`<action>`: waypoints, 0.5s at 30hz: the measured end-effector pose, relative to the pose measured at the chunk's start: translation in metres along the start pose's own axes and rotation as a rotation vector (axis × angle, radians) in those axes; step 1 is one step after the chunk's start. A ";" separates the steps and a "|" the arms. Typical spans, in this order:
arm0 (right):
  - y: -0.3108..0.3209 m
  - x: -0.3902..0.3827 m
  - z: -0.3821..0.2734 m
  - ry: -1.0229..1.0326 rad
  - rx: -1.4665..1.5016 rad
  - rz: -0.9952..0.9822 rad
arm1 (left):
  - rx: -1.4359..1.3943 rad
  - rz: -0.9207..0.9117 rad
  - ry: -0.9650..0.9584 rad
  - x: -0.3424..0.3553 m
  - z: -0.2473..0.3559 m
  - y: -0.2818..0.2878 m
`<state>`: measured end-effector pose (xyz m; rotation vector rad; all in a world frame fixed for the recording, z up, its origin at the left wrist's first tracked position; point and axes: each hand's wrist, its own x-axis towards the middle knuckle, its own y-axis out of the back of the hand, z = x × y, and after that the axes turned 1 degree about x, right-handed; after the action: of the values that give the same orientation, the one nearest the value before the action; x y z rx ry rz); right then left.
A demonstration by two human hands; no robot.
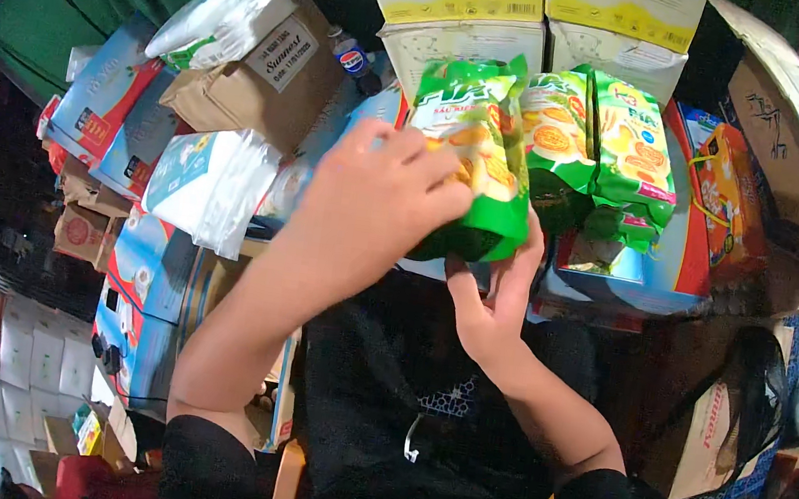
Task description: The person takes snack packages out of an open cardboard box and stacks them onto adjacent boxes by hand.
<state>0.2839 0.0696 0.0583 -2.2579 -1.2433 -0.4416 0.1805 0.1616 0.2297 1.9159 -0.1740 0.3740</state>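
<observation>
A green packet of round pastries [492, 141] is held in front of me, tilted, with its printed front facing up toward me. My right hand [496, 308] grips its bottom end, thumb and fingers on either side of the lower edge. Across the left part of its front lies my left hand [378, 186], fingers curled against the wrapper; its thumb is hidden. Just to the right, two similar green packets, a left pastry packet [557, 124] and a right pastry packet [633, 144], stand side by side on top of blue and red boxes.
Yellow and white cartons [461, 51] rise behind the packets. At the left are a brown cardboard box [270, 81], a plastic-wrapped white pack [212, 179], a soda bottle [352, 60] and stacked blue boxes [150, 267]. An orange bag [724, 196] and another cardboard box [787, 139] stand at the right.
</observation>
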 end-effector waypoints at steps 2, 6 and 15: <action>0.002 0.001 -0.006 0.022 -0.001 0.014 | 0.068 0.006 0.018 0.006 -0.010 0.006; 0.005 0.000 -0.008 -0.049 -0.015 -0.047 | 0.097 0.054 0.009 0.023 -0.030 -0.011; 0.009 0.005 -0.004 -0.145 -0.013 -0.081 | -0.001 0.123 0.241 0.024 -0.053 -0.067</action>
<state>0.2936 0.0664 0.0617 -2.2908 -1.4125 -0.3210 0.2137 0.2368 0.1965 1.8468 -0.1322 0.6833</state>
